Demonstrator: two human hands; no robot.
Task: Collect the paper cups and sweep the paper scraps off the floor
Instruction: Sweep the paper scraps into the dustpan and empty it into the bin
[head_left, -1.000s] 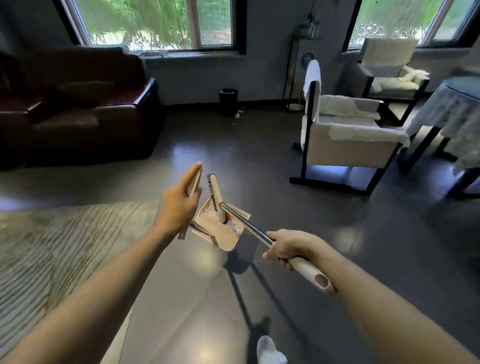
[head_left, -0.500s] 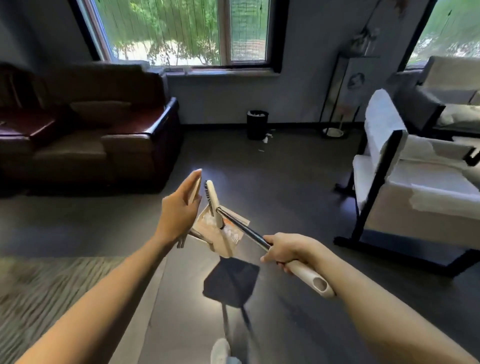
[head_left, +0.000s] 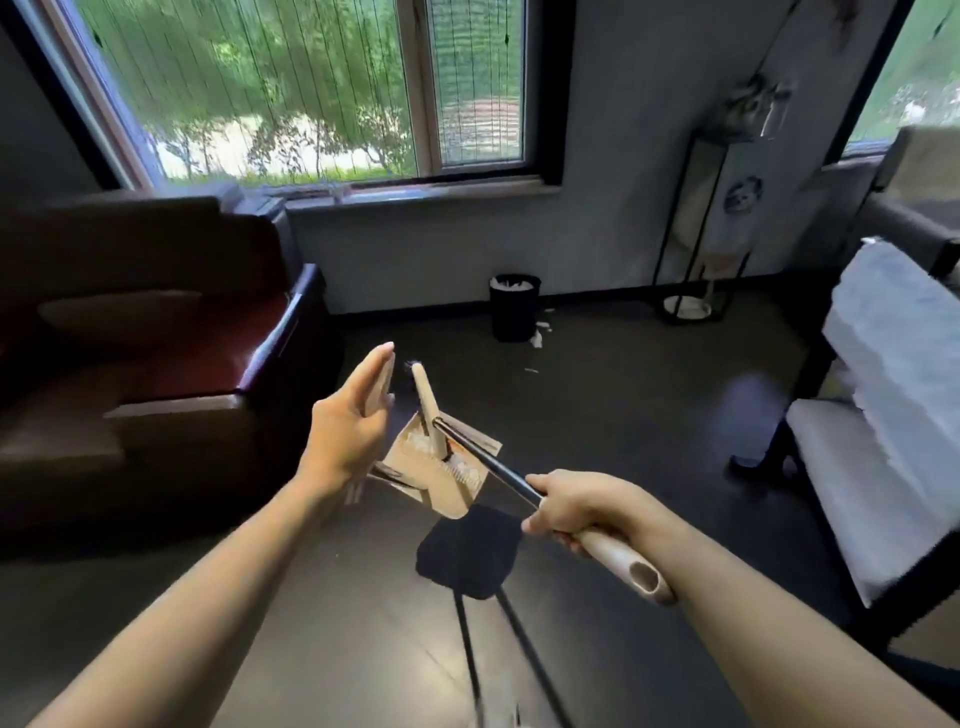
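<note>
Now left hand (head_left: 345, 436) holds dustpan (head_left: 415, 467); right hand (head_left: 576, 506), broom (head_left: 488, 462).

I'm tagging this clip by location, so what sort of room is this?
Most likely a living room or lounge: a dark leather sofa sits near a large window, a white cushioned armchair stands at the right, and a small black waste bin stands by the wall.

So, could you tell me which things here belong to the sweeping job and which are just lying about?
Job: dustpan in left hand, broom in right hand, scraps by the bin.
Lying about: sofa, armchair, stand.
</note>
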